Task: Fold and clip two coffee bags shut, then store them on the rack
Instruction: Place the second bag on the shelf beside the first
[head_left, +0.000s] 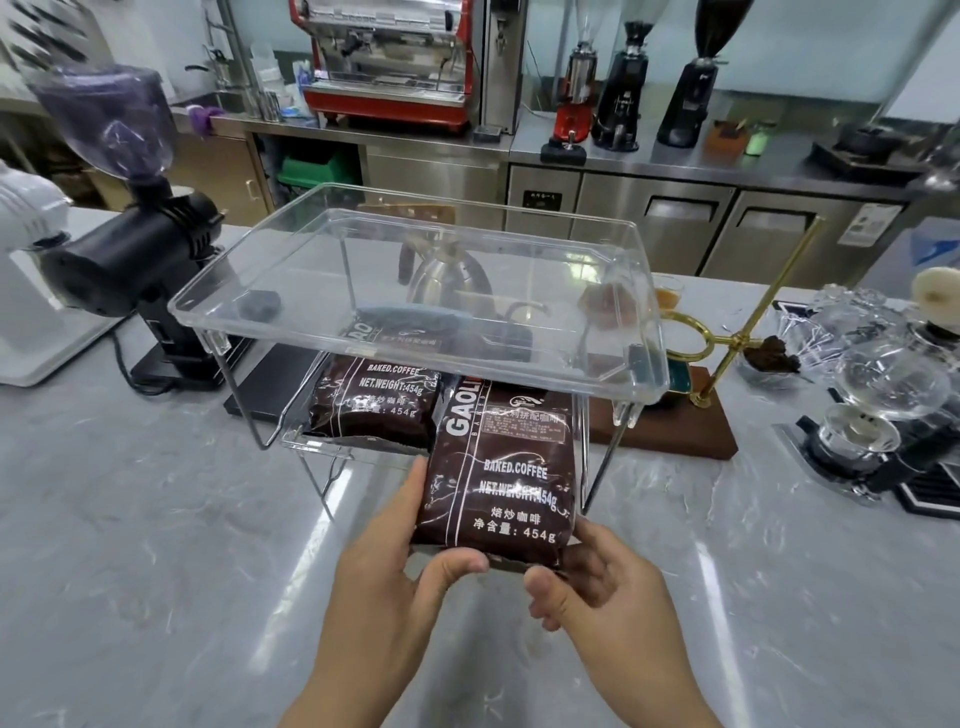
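Left hand (410, 561) and right hand (587, 577) both grip the bottom edge of the second coffee bag (498, 467), half onto the rack (415, 291) lower shelf beside the first bag (374, 400). Likely soft, dense, slick film; support underneath.

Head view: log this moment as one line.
left hand + right hand: hold second dark brown coffee bag | first dark brown coffee bag: on lower shelf | clear acrylic two-tier rack: top shelf without bags

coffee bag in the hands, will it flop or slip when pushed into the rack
The coffee bag looks plump and full, so probably fairly firm, not floppy. Its glossy film may slip, though left hand and right hand grip its bottom end. Printed 454g suggests moderate heft.
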